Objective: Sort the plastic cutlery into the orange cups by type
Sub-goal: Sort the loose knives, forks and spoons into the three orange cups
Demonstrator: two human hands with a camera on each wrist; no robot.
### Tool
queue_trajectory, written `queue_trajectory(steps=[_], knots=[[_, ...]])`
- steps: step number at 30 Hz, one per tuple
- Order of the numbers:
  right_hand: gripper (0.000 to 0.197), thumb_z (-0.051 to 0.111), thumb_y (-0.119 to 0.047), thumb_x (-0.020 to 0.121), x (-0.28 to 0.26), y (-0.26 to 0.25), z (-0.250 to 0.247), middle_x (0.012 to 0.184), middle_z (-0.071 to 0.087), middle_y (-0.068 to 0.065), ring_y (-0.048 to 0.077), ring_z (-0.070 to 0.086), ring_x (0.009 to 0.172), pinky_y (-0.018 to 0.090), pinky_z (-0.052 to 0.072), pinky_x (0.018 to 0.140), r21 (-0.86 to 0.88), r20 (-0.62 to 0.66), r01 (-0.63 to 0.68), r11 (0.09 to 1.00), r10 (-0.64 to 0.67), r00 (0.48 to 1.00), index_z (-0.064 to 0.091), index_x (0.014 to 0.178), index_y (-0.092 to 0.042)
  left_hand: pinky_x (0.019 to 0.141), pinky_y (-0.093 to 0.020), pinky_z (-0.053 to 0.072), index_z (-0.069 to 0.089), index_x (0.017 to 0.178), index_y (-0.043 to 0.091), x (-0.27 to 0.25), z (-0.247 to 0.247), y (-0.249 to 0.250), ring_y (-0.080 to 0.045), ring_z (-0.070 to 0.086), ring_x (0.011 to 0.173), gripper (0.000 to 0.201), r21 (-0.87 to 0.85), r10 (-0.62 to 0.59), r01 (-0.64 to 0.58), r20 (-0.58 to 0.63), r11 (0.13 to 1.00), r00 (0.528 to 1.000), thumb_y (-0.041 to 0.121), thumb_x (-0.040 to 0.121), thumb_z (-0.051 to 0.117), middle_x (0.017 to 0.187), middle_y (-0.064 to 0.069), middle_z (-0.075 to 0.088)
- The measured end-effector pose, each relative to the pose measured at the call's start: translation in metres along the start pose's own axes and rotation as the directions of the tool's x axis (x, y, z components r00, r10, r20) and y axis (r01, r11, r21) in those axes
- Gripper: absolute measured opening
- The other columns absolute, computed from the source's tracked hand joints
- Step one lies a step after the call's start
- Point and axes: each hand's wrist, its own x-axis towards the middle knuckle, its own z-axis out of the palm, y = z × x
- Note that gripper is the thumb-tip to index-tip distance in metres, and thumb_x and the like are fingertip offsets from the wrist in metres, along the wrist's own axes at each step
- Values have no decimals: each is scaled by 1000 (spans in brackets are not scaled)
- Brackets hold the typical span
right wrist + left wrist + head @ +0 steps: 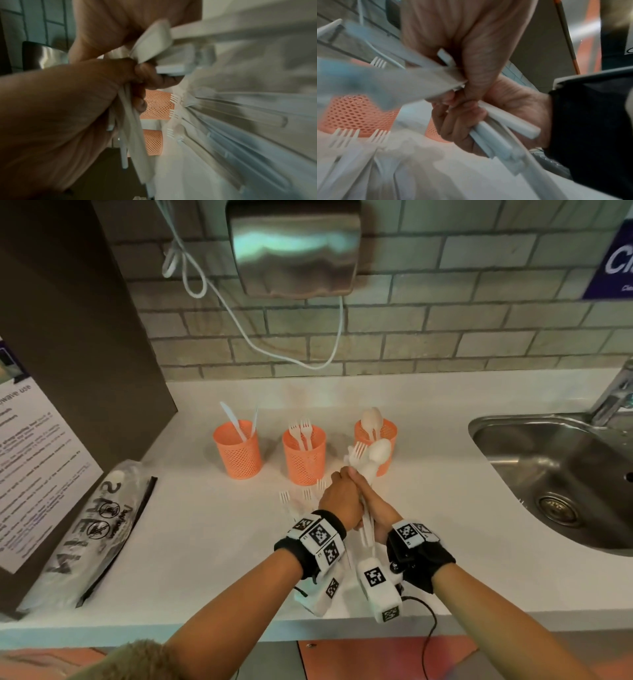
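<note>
Three orange mesh cups stand in a row on the white counter: the left cup (237,451) holds knives, the middle cup (304,457) forks, the right cup (388,429) spoons. A bundle of white cutlery (371,457) is held upright in front of the right cup, a spoon and a fork showing at its top. My left hand (340,498) and right hand (376,510) both grip its handles (496,128), pressed together. Loose forks (284,498) lie on the counter just left of my hands, their tines towards the cups (174,98).
A steel sink (548,467) with a tap (613,392) is set in the counter at the right. A printed plastic bag (92,529) lies at the left against a dark panel. A hand dryer (294,244) with a hanging cord is on the brick wall.
</note>
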Motion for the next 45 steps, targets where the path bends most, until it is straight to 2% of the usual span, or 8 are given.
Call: queue_trajectory(steps=[4, 10, 16, 21, 28, 31, 39, 45], knots=[[50, 54, -58, 80, 5, -3, -10, 117, 62, 4, 17, 50, 117, 39, 29, 112, 101, -2, -10, 995, 11, 1000, 57, 120, -27, 91, -37, 49, 25, 136, 1, 1, -1, 3, -35, 53, 108, 59, 86, 56, -69, 143, 994, 988, 7, 85, 55, 125, -17, 32], [31, 48, -39, 91, 4, -14, -11, 90, 63, 6, 13, 59, 90, 29, 43, 89, 235, -32, 24, 972, -17, 999, 61, 111, -19, 92, -24, 42, 14, 143, 6, 1, -7, 6, -26, 43, 119, 77, -122, 37, -5, 261, 993, 965, 20, 81, 58, 123, -11, 26], [48, 64, -46, 78, 12, -13, -14, 104, 64, 15, 26, 62, 104, 39, 48, 91, 232, -40, -24, 972, 35, 999, 60, 115, -16, 108, -47, 34, 19, 144, 17, 1, -5, 10, -29, 33, 130, 87, -396, -22, 98, 193, 913, 981, 27, 59, 36, 145, -3, 21], [93, 87, -53, 33, 29, -6, -17, 115, 67, 13, 26, 67, 101, 44, 50, 94, 253, -217, 60, 966, -4, 976, 63, 112, -11, 111, -42, 26, 29, 140, 17, 5, -1, 14, -28, 30, 130, 73, -475, 12, 63, 154, 878, 988, 37, 70, 31, 146, -5, 30], [9, 63, -1, 76, 2, -42, -16, 51, 61, 6, 17, 59, 46, 27, 52, 52, 182, -449, 372, 910, -260, 855, 58, 71, -6, 119, -46, 11, 7, 150, 24, 16, 6, -15, -19, 10, 145, 82, -589, 39, 67, 165, 805, 986, 68, 84, 26, 158, 4, 11], [11, 59, 5, 77, -1, -49, -15, 38, 54, 0, 13, 52, 36, 24, 49, 46, 100, -446, 467, 878, -381, 810, 56, 75, -6, 107, -33, 32, 30, 143, 12, 14, 8, -26, -19, 40, 128, 58, -732, -72, 184, 182, 656, 981, 48, 98, 22, 141, -3, 41], [24, 70, -2, 74, -6, -47, 8, 66, 63, 14, 14, 62, 54, 22, 52, 53, -104, -375, 673, 733, -655, 656, 59, 93, 7, 82, -43, 52, 57, 107, 7, 9, 15, -30, -29, 59, 90, 51, -874, -68, 467, 479, -136, 875, 52, 94, 36, 101, -13, 60], [18, 71, 9, 72, -16, -38, 18, 54, 67, -14, 0, 63, 53, 14, 49, 51, -121, -262, 710, 693, -713, 651, 60, 83, 0, 55, -40, 58, 58, 99, 5, 11, 19, -23, -23, 55, 78, 29, -854, -138, 437, 487, -284, 862, 25, 99, 37, 89, -12, 58]])
